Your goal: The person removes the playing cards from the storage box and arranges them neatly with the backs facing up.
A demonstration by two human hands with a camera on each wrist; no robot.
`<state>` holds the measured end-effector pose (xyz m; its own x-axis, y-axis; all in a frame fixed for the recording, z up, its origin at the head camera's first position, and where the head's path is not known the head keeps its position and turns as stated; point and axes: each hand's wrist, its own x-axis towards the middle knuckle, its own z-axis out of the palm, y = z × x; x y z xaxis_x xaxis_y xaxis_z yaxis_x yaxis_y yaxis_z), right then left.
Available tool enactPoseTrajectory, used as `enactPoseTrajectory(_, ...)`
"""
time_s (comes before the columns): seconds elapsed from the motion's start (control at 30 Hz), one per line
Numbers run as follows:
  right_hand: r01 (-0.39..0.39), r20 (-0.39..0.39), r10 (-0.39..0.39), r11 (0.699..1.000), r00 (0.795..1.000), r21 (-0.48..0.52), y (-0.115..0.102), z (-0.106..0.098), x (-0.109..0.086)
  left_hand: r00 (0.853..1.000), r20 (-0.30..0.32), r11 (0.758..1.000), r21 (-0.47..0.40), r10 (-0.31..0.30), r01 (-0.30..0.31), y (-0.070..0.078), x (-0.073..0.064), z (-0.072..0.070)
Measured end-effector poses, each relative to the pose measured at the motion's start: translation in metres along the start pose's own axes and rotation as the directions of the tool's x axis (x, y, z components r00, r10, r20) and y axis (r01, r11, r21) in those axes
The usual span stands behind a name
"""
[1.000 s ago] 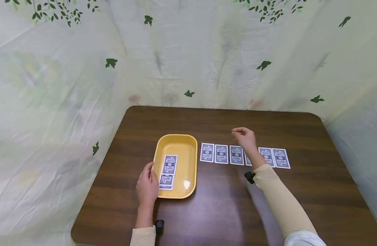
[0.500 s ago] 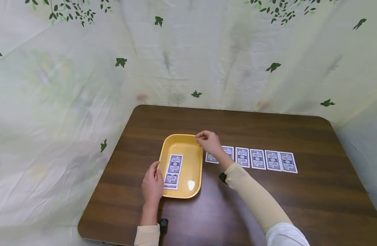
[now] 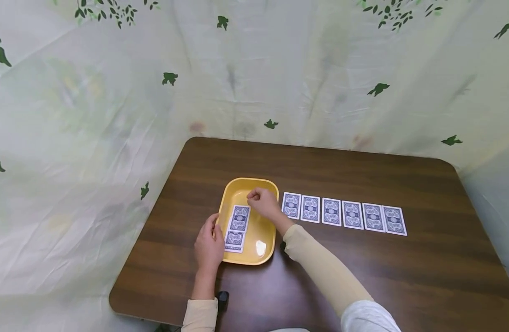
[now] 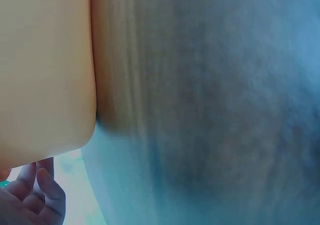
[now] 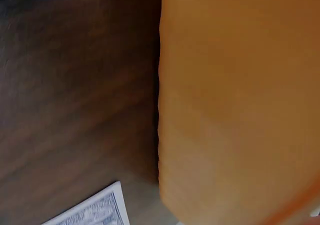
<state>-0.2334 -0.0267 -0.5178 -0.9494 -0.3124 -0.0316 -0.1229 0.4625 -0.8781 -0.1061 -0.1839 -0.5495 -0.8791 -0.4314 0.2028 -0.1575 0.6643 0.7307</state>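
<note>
A yellow tray (image 3: 258, 233) stands on the table's left half, its long sides running front to back. My left hand (image 3: 209, 249) holds its left rim, thumb over the edge. In the left wrist view, curled fingers (image 4: 50, 190) show beneath the sleeve. Inside the tray lie overlapping blue-backed playing cards (image 3: 239, 218), face down. My right hand (image 3: 262, 203) hovers over the tray's upper right part, fingers curled and fingertips together just above the upper card's corner. No card shows between those fingertips. The right wrist view has mostly sleeve and a card corner (image 5: 97, 212).
To the tray's right, several more face-down playing cards (image 3: 331, 212) form a side-by-side row across the brown table (image 3: 362, 276). The leftmost card (image 3: 291, 205) lies close to the tray's right rim. Behind the table hangs a pale curtain (image 3: 320, 69) with leaf prints.
My right hand has moved left from above the card row to over the tray. The left hand keeps its hold on the rim. The head view has shifted slightly.
</note>
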Motion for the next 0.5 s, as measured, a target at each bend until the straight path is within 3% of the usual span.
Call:
enactPoseTrajectory(0.27,0.004,0.103,0.02,0.973,0.995,-0.229,0.009,0.014,0.002,1.0,-0.009,1.0,-0.004,0.013,-0.013,0.002,-0.001,0.001)
enactPoseTrajectory(0.5,-0.042,0.122,0.09,0.936,0.988,-0.349,0.009,0.022,0.003,1.0,-0.016,1.0,0.002,0.015,-0.015,0.002,-0.002,-0.001)
